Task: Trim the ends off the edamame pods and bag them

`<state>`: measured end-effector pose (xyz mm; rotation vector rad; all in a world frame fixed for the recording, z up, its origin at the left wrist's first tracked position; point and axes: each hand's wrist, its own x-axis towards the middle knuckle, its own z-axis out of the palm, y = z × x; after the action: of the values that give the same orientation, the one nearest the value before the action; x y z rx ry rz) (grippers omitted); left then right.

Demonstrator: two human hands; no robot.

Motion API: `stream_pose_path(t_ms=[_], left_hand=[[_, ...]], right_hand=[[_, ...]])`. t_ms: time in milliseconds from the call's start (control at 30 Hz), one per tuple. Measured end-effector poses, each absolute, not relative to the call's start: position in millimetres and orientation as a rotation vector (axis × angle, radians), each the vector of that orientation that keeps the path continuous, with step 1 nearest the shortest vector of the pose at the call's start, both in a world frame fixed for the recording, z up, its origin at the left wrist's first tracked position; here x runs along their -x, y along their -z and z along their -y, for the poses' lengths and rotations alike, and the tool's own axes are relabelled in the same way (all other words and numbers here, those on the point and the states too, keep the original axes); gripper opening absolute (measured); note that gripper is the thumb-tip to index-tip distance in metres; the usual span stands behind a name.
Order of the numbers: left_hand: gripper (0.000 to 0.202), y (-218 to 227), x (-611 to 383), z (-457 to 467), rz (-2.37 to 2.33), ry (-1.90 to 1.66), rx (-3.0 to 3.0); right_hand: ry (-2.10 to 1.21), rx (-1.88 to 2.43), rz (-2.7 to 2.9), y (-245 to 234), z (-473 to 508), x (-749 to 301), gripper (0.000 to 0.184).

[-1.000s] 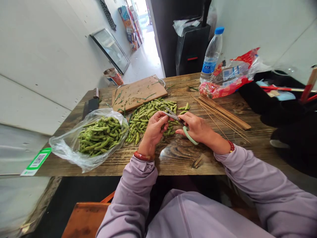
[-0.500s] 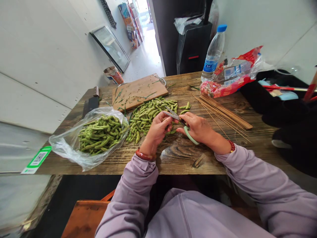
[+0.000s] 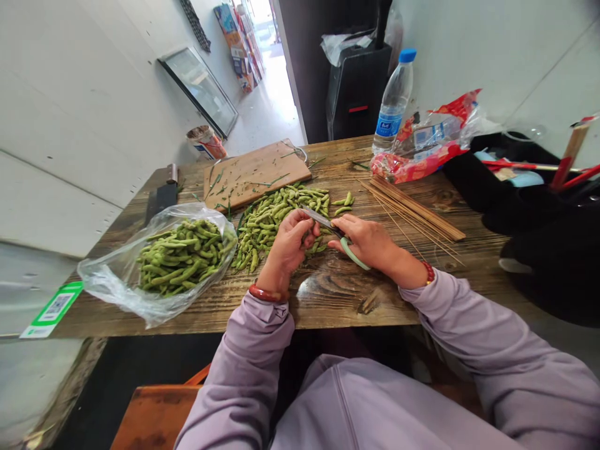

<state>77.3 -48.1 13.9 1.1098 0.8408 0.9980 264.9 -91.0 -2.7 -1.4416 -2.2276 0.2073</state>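
My right hand [image 3: 365, 244] is closed around a pair of scissors [image 3: 321, 219] with pale green handles. The blades point left and reach the fingertips of my left hand [image 3: 291, 237]. Those left fingers are pinched together, and whatever is between them is hidden. Just behind both hands a loose heap of green soybean pods [image 3: 267, 219] lies on the wooden table [image 3: 337, 300]. More pods [image 3: 182, 256] fill an open clear plastic bag [image 3: 154, 306] to the left of my left hand.
Behind the heap lies a wooden cutting board [image 3: 257, 172] with green scraps. Thin wooden skewers [image 3: 417, 212] lie to the right. A water bottle [image 3: 392, 106], a red and clear wrapper [image 3: 431, 144] and a black container [image 3: 469, 178] stand farther right. A dark cleaver [image 3: 162, 199] rests at left.
The view has shifted slightly, so the table things appear farther left. The scissor blades look closer together now. Both hands keep nearly the same pose.
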Motion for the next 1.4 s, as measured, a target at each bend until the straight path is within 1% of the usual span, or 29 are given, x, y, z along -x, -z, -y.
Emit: stream_pose_path(t_ms=[100, 200, 267, 333, 433, 533, 667, 733, 800, 867, 933, 1033, 1133, 1200, 1300, 1400], left_hand=[[0.018, -15.3, -73.2, 44.3, -0.835, -1.03, -1.012], [0.015, -15.8, -68.9, 40.9, -0.82, -1.052, -0.956], [0.022, -13.7, -68.1, 39.4, -0.856, -1.056, -1.004], [0.023, -9.0, -69.9, 38.2, -0.937, -1.036, -1.143], [0.014, 0.7, -75.9, 35.9, -1.093, -1.021, -1.513], [0.019, 8.6, -81.0, 33.9, -1.215, -1.022, -1.96], [0.024, 11.5, -83.7, 36.4, -1.387, -0.751, -2.298], [0.025, 11.3, -85.3, 39.1, -1.48, -0.615, -2.352], [0.026, 11.3, -87.6, 40.6, -1.541, -0.554, -2.363], [0.023, 11.8, -89.7, 39.8, -1.549, -0.56, -2.359], [0.017, 12.2, -90.4, 37.0, -1.504, -0.645, -2.338], [0.01, 10.6, -88.9, 32.6, -1.374, -0.909, -2.194], [0.008, 5.7, -86.9, 32.5, -1.269, -1.146, -1.894], [0.013, 1.9, -86.5, 35.5, -1.197, -1.179, -1.649], [0.024, -2.9, -86.8, 41.1, -1.062, -1.077, -1.327], [0.028, -6.0, -87.0, 44.6, -0.986, -1.013, -1.202]], right_hand=[[-0.216, 1.407, 2.075, 6.3, 85.1, -271.6, 0.033], [-0.189, 1.375, 1.945, 7.9, 79.2, -279.4, 0.035], [-0.183, 1.361, 1.906, 7.4, 77.2, -282.6, 0.037], [-0.176, 1.358, 1.889, 6.3, 76.9, -283.5, 0.038], [-0.164, 1.362, 1.885, 5.4, 78.0, -282.0, 0.038], [-0.162, 1.347, 1.888, 5.1, 79.2, -279.8, 0.037], [-0.17, 1.319, 1.905, 3.9, 81.2, -277.7, 0.038], [-0.176, 1.316, 1.913, 3.0, 82.6, -276.8, 0.038], [-0.187, 1.324, 1.917, 2.3, 84.0, -275.8, 0.037], [-0.198, 1.334, 1.918, 2.2, 84.8, -275.1, 0.037], [-0.202, 1.336, 1.914, 2.6, 84.7, -275.0, 0.036], [-0.193, 1.335, 1.91, 3.8, 82.6, -276.2, 0.036], [-0.185, 1.337, 1.913, 4.5, 79.8, -278.5, 0.037], [-0.182, 1.338, 1.906, 4.7, 78.6, -279.8, 0.037], [-0.182, 1.335, 1.9, 4.5, 77.9, -281.2, 0.036], [-0.184, 1.344, 1.902, 4.5, 78.0, -281.7, 0.036]])
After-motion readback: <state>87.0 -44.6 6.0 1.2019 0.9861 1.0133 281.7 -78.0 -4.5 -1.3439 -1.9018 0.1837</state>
